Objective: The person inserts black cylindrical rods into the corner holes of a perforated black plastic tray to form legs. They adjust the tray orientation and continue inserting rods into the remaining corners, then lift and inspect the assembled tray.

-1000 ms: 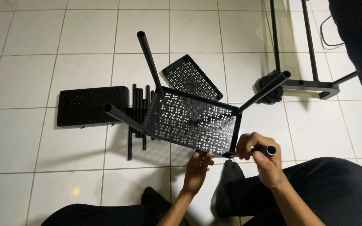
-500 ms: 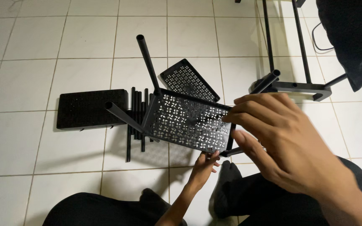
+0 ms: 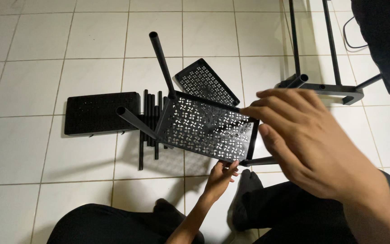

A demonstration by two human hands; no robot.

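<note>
Head view showed you seated on the white tiled floor (image 3: pixel 32 149), dark-trousered legs near the bottom edge, with a black perforated metal shelf (image 3: pixel 206 129) held tilted above the tiles in the middle of the scene. Your left hand (image 3: pixel 221 175) gripped the shelf's near edge from below, fingers curled up onto the rim and thumb on the underside. Your right hand (image 3: pixel 312 142) hung raised close to the camera, large and slightly blurred, its fingers loosely spread and pointing left toward the shelf's right edge; it held nothing, and you could not tell whether the fingertips touched the frame. Black tube legs stuck out from the shelf's corners: one (image 3: pixel 161 63) rose toward the far side, one (image 3: pixel 134 121) pointed left, and one (image 3: pixel 260 161) ran right from the near corner, passing behind your right hand. A second perforated panel (image 3: pixel 206 81) lay just beyond the shelf, a flat black panel (image 3: pixel 100 113) lay to the left, and a bundle of loose black tubes (image 3: pixel 150 129) lay between that panel and the shelf. A black metal stand (image 3: pixel 326 88) stood at the far right.
</note>
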